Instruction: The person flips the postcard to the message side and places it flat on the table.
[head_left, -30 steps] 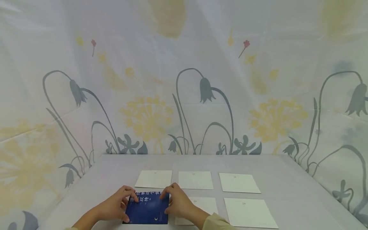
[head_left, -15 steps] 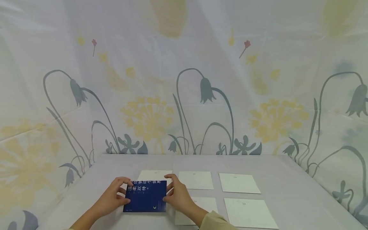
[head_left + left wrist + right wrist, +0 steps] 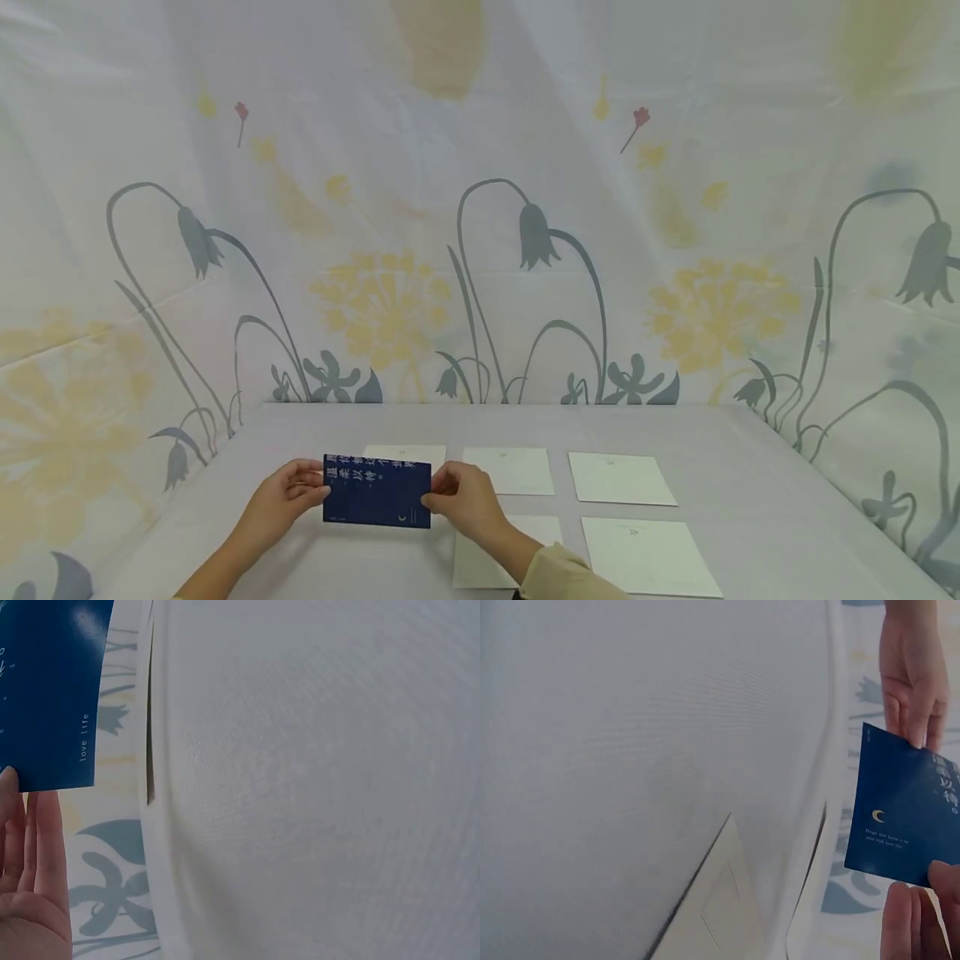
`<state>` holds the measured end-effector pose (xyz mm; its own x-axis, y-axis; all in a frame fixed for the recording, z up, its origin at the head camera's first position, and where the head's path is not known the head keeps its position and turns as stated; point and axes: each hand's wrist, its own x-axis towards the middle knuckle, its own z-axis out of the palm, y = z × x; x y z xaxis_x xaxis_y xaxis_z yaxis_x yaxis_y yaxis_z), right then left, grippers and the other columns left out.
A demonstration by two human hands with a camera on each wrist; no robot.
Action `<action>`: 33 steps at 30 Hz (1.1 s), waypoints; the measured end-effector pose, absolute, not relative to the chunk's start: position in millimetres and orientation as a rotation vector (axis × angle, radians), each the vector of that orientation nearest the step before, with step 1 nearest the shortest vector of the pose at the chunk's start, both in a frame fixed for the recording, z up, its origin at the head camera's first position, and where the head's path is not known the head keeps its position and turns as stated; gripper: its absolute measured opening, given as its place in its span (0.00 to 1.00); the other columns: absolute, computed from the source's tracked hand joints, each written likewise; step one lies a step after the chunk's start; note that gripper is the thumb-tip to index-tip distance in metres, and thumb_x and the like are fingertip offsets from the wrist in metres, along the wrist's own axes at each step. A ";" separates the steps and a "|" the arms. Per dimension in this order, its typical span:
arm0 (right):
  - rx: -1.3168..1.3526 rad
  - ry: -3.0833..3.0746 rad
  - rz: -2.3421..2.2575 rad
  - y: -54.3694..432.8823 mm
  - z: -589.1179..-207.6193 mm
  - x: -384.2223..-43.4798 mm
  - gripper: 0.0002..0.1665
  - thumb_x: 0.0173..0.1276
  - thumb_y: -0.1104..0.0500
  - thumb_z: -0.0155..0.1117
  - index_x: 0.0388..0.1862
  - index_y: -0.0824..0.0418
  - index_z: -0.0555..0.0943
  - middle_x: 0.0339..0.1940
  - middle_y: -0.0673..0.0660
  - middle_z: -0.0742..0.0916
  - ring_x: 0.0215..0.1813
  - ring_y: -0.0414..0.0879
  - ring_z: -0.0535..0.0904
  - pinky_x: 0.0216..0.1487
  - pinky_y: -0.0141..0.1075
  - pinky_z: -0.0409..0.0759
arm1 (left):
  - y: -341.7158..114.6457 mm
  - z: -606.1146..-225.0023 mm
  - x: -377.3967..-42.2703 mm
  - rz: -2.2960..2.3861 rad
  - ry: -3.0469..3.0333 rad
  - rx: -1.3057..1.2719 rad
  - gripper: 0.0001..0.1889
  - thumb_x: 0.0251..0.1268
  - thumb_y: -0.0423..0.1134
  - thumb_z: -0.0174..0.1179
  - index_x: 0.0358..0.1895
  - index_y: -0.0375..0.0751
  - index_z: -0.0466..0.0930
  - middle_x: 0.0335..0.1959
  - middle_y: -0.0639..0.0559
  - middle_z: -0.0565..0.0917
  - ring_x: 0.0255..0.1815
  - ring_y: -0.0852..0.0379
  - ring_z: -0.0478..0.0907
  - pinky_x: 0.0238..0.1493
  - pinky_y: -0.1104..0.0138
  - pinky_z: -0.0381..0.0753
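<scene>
A dark blue card [image 3: 377, 496] with white characters and a small yellow moon is held up above the white table, its printed face toward the head camera. My left hand [image 3: 277, 505] pinches its left edge, thumb in front and fingers behind. At the opposite edge my right hand [image 3: 471, 505] pinches it the same way. In the left wrist view the card [image 3: 52, 697] shows the words "love life" near one edge. The right wrist view has the card [image 3: 900, 810] between both hands, with the left hand [image 3: 913, 679] at its far edge.
Behind the card lies a partly covered white card [image 3: 405, 452]. More white cards lie to the right: one at back middle [image 3: 510, 472], one at back right [image 3: 622, 479], one at front right [image 3: 647, 557], and one [image 3: 480, 562] partly under my right forearm. A flower-printed curtain [image 3: 495, 208] surrounds the table [image 3: 337, 421].
Both hands have raised the blue card from low over the table and tilted it more upright. The white cards have stayed in place.
</scene>
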<state>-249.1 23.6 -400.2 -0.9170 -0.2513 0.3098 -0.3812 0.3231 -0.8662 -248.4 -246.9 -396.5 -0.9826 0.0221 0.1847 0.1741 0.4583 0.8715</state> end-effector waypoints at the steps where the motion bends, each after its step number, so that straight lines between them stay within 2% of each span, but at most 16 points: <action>1: 0.582 -2.456 1.670 23.7 -399.4 -249.8 0.08 0.52 0.69 0.70 0.26 0.63 0.78 0.23 0.48 0.81 0.25 0.38 0.76 0.24 0.27 0.76 | -247.3 -396.6 -248.6 -1.544 -2.561 -0.147 0.16 0.60 0.31 0.61 0.49 0.26 0.72 0.36 0.45 0.80 0.36 0.56 0.80 0.39 0.67 0.81; 4: 0.583 -2.447 1.728 24.1 -397.3 -251.2 0.06 0.53 0.67 0.70 0.25 0.63 0.79 0.20 0.49 0.81 0.21 0.39 0.76 0.23 0.28 0.77 | -248.4 -397.2 -249.7 -1.516 -2.585 -0.091 0.13 0.63 0.37 0.60 0.42 0.27 0.76 0.32 0.48 0.81 0.34 0.56 0.80 0.38 0.66 0.82; 7: 0.588 -2.446 1.804 24.5 -395.8 -252.1 0.06 0.54 0.67 0.70 0.26 0.64 0.80 0.18 0.51 0.81 0.19 0.41 0.76 0.21 0.31 0.79 | -248.8 -397.1 -251.1 -1.520 -2.598 -0.056 0.15 0.64 0.41 0.59 0.41 0.28 0.76 0.31 0.49 0.80 0.33 0.56 0.78 0.38 0.67 0.82; 12: 0.572 -2.428 1.942 24.7 -393.0 -252.7 0.04 0.55 0.68 0.68 0.28 0.67 0.81 0.20 0.54 0.83 0.22 0.44 0.80 0.24 0.34 0.82 | -252.3 -396.7 -251.0 -1.674 -2.572 -0.097 0.13 0.65 0.37 0.57 0.42 0.26 0.74 0.33 0.46 0.81 0.35 0.57 0.79 0.40 0.67 0.81; 16: 0.559 -2.383 2.044 26.0 -390.7 -252.4 0.04 0.57 0.69 0.65 0.30 0.71 0.82 0.23 0.56 0.85 0.24 0.46 0.82 0.28 0.34 0.82 | -258.9 -397.9 -251.8 -1.811 -2.545 -0.205 0.13 0.67 0.34 0.54 0.44 0.22 0.73 0.38 0.41 0.81 0.37 0.58 0.80 0.43 0.67 0.80; 22: 0.540 -2.366 2.144 28.4 -391.1 -252.2 0.09 0.58 0.69 0.61 0.34 0.75 0.82 0.26 0.59 0.86 0.27 0.48 0.83 0.32 0.36 0.83 | -267.8 -400.0 -252.2 -1.976 -2.528 -0.271 0.23 0.69 0.39 0.53 0.53 0.17 0.69 0.46 0.36 0.80 0.45 0.52 0.80 0.47 0.65 0.79; 29: 0.511 -2.401 2.157 29.2 -393.1 -252.0 0.07 0.58 0.69 0.62 0.34 0.72 0.84 0.27 0.58 0.86 0.28 0.48 0.84 0.35 0.37 0.83 | -274.6 -401.6 -252.2 -2.128 -2.486 -0.252 0.21 0.69 0.34 0.52 0.57 0.19 0.68 0.52 0.42 0.78 0.45 0.57 0.80 0.50 0.64 0.77; 33: 0.474 -2.425 2.154 27.7 -397.3 -252.6 0.07 0.57 0.70 0.63 0.34 0.72 0.84 0.27 0.58 0.86 0.28 0.48 0.83 0.36 0.38 0.83 | -276.5 -401.9 -252.0 -2.239 -2.434 -0.232 0.22 0.68 0.37 0.54 0.57 0.20 0.69 0.51 0.46 0.78 0.44 0.58 0.80 0.50 0.64 0.77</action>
